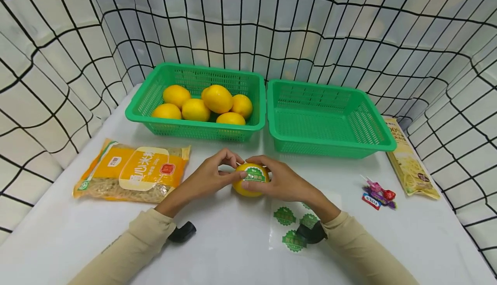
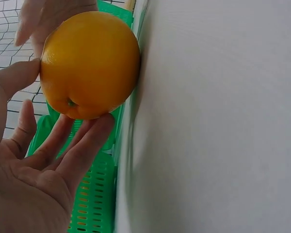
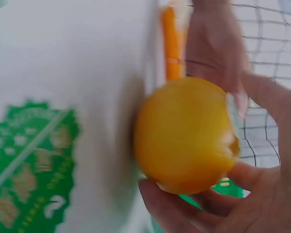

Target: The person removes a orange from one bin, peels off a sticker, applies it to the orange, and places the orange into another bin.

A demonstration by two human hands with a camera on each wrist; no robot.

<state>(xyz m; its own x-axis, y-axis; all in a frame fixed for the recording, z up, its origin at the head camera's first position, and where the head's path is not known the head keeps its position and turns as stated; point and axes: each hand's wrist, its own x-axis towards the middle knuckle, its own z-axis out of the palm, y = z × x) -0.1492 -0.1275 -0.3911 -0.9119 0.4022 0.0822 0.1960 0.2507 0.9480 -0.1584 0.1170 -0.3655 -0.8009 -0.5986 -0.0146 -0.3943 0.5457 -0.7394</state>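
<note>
Between my two hands is an orange [image 1: 247, 191] with a green and white sticker [image 1: 255, 173] on its top. My left hand [image 1: 215, 173] grips its left side, thumb on top near the sticker's edge. From the other side my right hand [image 1: 286, 182] holds it, thumb across the front and fingers curled behind. In the left wrist view the fruit [image 2: 91, 65] shows its stem end, with fingertips against it. The right wrist view has the orange [image 3: 184, 138] close over the white table, the sticker edge-on at its side.
A clear sheet of green stickers [image 1: 284, 216] lies under my right forearm. Behind stand a green basket [image 1: 196, 131] of several oranges and an empty green basket [image 1: 326, 147]. A noodle bag [image 1: 133, 170] lies left; wrapped candies [image 1: 378, 194] and another packet [image 1: 411, 162] lie right. Black netting surrounds the table.
</note>
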